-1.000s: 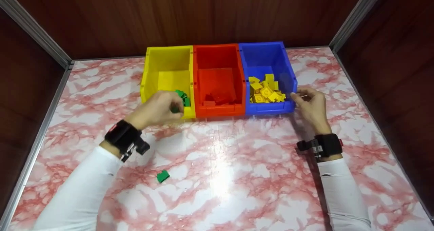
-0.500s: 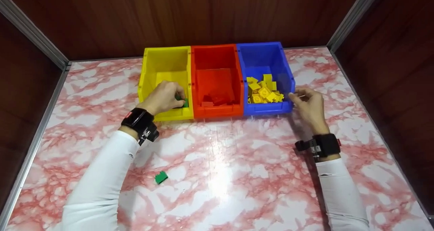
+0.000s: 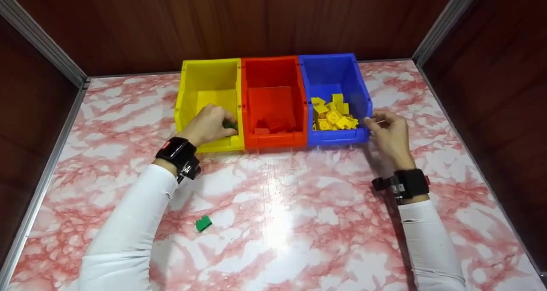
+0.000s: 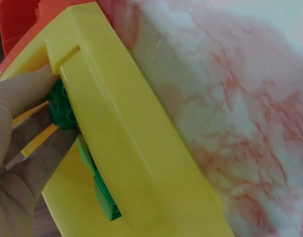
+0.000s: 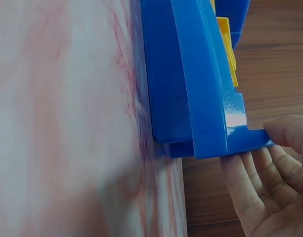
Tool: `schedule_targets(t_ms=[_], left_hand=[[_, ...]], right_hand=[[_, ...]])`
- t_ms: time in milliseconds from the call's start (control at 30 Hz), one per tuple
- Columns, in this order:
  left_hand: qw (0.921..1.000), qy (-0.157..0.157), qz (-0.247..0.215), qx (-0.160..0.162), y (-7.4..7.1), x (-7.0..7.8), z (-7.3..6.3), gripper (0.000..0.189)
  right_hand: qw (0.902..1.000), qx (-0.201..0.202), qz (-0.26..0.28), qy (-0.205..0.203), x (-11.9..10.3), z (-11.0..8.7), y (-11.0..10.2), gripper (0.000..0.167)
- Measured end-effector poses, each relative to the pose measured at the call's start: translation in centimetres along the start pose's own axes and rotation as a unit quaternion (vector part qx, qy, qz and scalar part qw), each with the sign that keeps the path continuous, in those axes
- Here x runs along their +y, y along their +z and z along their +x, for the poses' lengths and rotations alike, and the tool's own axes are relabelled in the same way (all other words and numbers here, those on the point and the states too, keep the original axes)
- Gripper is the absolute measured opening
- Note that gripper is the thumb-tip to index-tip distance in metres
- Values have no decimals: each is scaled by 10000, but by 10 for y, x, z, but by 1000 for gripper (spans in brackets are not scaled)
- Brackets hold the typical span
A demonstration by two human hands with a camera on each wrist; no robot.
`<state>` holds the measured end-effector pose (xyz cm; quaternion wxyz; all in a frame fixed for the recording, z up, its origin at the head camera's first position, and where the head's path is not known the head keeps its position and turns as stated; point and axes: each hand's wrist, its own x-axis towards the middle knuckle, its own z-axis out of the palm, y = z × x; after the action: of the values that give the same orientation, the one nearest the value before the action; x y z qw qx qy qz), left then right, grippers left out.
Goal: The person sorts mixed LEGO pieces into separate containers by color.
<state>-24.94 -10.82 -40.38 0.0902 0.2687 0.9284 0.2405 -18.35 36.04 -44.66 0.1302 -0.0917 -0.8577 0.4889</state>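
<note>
My left hand (image 3: 209, 123) reaches into the front of the yellow bin (image 3: 211, 75). In the left wrist view its thumb and fingers pinch a green brick (image 4: 62, 104) close behind the bin's front lip. Another green brick (image 4: 106, 196) lies along the same lip. My right hand (image 3: 391, 135) grips the right side wall of the blue bin (image 3: 329, 71), thumb over the rim and fingers against the outside, as the right wrist view shows. Inside the blue bin is a heap of yellow bricks (image 3: 335, 116).
Between these two stands a red bin (image 3: 271, 71) with several red bricks (image 3: 275, 126) near its front. One green brick (image 3: 204, 223) lies alone on the marbled table (image 3: 316, 222), toward the front left. Dark wooden panels (image 3: 273, 19) enclose the back and sides.
My left hand has moved forward and right into the yellow bin, and its fingers have come down among the green bricks. The right hand stays at the blue bin's side.
</note>
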Motion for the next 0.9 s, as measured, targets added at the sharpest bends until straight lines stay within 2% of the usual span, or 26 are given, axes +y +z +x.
schedule_targets(t_ms=[133,267,367,500,700,900], left_hand=[[9999,-38,-126,34,-3,1,-8,33],[9995,-217,-168,131,-7,5,-25,61],[9995,-317,3,96,-11,10,-40,81],[9983,-302,497,41,-13,20,-59,98],[9923,-121,1220,158,-10,30,-92,107],[9890,2,1425,395,-3,35,-122,113]], right_hand=[[10000,-14,7,21,-1,-1,0,30],[10000,-44,47,44,-2,-1,0,31],[10000,-18,30,44,-2,-1,-1,30],[9999,-9,45,127,-2,-2,-2,29],[9995,-79,142,254,-3,-2,0,29],[9999,26,104,1,-2,0,0,28]])
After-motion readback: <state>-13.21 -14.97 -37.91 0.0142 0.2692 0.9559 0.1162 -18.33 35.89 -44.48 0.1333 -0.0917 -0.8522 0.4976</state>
